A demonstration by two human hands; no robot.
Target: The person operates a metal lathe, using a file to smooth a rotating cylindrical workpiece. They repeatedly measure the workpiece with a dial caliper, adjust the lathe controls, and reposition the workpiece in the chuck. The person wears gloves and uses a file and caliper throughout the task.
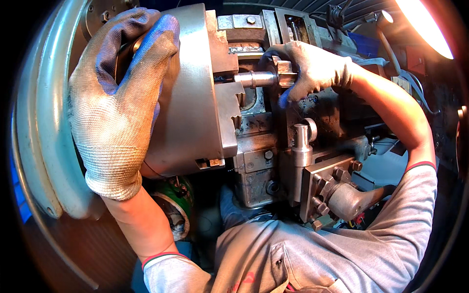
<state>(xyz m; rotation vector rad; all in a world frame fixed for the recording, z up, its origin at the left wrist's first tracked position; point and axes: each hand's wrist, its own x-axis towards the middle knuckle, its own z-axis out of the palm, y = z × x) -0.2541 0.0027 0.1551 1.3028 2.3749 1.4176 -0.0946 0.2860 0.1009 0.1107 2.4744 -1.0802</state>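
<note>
My left hand (pixel 122 97), in a grey and blue work glove, lies over the left side of a large steel lathe chuck (pixel 185 127), its fingers curled round a mostly hidden brassy metal piece, perhaps a key handle. Stepped jaws (pixel 227 110) project from the chuck's face. A shiny stepped shaft (pixel 251 79) runs horizontally between the jaws and my gloved right hand (pixel 312 68), whose fingers wrap round the grooved workpiece (pixel 283 73) at the shaft's right end. Some of those fingertips are hidden behind it.
Below the shaft stand the tool post (pixel 327 190) and an upright steel cylinder (pixel 302 146). A curved machine guard (pixel 53 122) borders the left. A bright work lamp (pixel 422 24) hangs at top right. A green round container (pixel 178 193) sits beneath the chuck, beside my legs.
</note>
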